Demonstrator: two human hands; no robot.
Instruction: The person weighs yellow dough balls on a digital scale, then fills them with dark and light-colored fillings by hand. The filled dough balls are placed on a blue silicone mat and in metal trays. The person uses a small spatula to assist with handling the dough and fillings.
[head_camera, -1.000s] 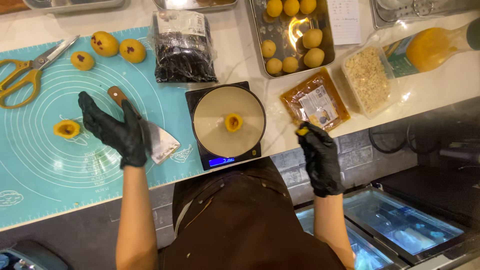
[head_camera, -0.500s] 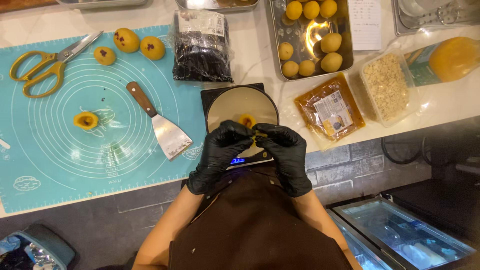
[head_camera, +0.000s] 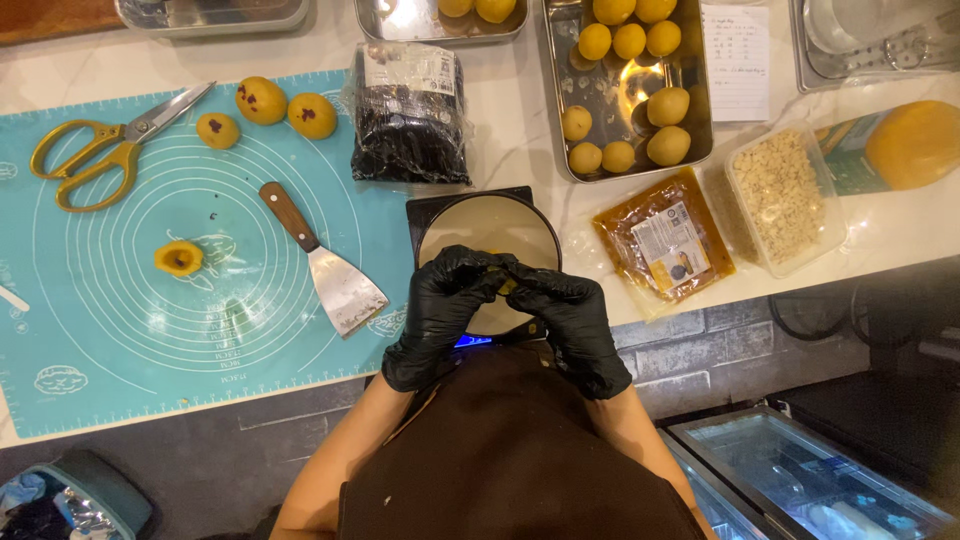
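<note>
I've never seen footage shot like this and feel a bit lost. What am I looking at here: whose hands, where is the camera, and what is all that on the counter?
The camera sits on a person's head and looks straight down, so you see their own two arms from above. Both hands wear black gloves. The left hand and right hand meet over a kitchen scale and pinch a small yellow dough piece, mostly hidden by the fingers.

To the left lies a turquoise baking mat with a metal scraper, yellow-handled scissors, an open dough cup and three filled dough balls. Beyond the scale are a dark bag, a metal tray of smooth yellow balls, a packet of orange paste and a clear tub of pale crumbs.
</note>
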